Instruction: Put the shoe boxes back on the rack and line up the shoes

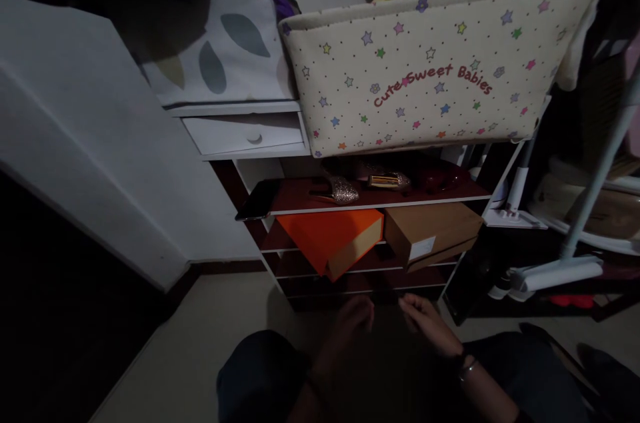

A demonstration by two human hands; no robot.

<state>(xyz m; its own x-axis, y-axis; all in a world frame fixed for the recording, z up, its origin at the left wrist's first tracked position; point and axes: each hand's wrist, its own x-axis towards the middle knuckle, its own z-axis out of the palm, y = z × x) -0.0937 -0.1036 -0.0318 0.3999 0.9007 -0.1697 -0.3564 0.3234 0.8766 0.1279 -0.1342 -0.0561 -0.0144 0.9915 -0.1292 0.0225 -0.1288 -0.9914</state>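
Note:
My left hand (356, 314) is low in front of the shelf rack (380, 207), its fingers curled in shadow. My right hand (426, 322), with a bracelet (468, 368) at the wrist, is level with it a short gap away, fingers bent together. The space between the hands is too dark to show whether they hold anything. Above them, an orange box (333, 236) and a brown cardboard box (435, 230) jut out tilted from a shelf. Glittery high-heeled shoes (345, 190) and dark red shoes (443, 176) lie on the shelf over the boxes.
A cream fabric bin (425, 76) printed with stars overhangs the rack's top. Left of it sits a leaf-patterned box (235, 43) over a white drawer (245, 133). A dark flat object (257, 200) sticks out at the shelf's left end. A mop-like tool (560, 273) leans right.

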